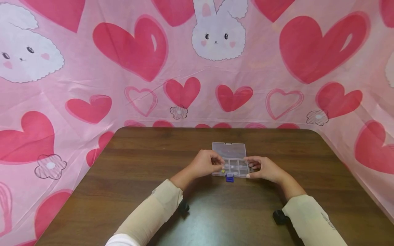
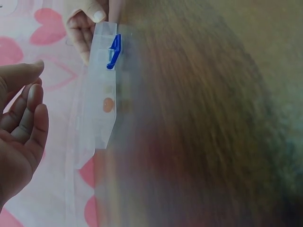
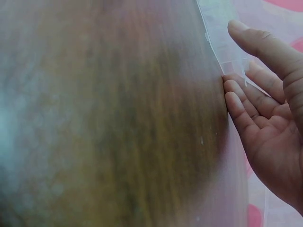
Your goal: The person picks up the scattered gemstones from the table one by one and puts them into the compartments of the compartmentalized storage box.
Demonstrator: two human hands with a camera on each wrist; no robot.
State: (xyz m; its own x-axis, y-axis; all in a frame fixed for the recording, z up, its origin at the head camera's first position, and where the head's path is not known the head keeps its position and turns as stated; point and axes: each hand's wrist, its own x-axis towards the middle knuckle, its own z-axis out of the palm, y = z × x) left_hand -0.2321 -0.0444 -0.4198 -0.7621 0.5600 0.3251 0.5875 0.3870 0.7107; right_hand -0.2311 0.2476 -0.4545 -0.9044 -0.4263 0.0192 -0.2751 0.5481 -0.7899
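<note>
A clear plastic compartment box lies on the table with its lid raised at the back and a blue latch at the front. Inside the front left compartment sits a small yellow piece, looking orange-brown through the wall in the left wrist view. My left hand hovers at the box's left end, thumb and fingers apart, nothing visible between them. With thumb at the front corner and fingers along the side, my right hand holds the box's right end. Small pale bits in other compartments are too blurred to tell.
The brown wooden table reaches to a pink cloth backdrop printed with hearts and rabbits. Black devices are strapped under both wrists.
</note>
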